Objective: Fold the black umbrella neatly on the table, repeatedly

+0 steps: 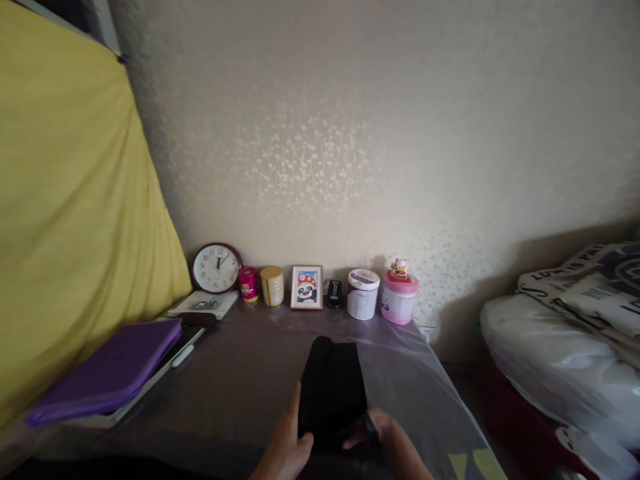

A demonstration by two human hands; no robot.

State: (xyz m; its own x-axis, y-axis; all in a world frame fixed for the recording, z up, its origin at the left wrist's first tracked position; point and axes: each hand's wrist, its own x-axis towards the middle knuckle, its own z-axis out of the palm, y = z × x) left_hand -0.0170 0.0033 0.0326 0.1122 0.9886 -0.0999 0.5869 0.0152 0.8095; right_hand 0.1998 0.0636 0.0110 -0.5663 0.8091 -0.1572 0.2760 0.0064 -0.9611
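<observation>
A black, roughly rectangular item (pixel 334 387) is held just above the near part of the table. It looks soft, with a rounded fold along its upper left side; its exact kind cannot be made out. My left hand (pixel 291 437) grips its left edge, the thumb bent at the lower corner and a finger stretched along the side. At the lower right corner is my right hand (pixel 383 430), closed around that edge with its fingertips curled beneath. The item's underside is in deep shadow, and part of the right hand's fingers is hidden.
Along the wall stand a clock (pixel 217 268), a pink can (pixel 248 285), a yellow tin (pixel 273 286), a framed panda picture (pixel 307 288) and two tubs (pixel 363 295). A purple folder (pixel 110 367) lies left, beside a yellow curtain (pixel 75 200). Bagged bedding (pixel 565 347) is right.
</observation>
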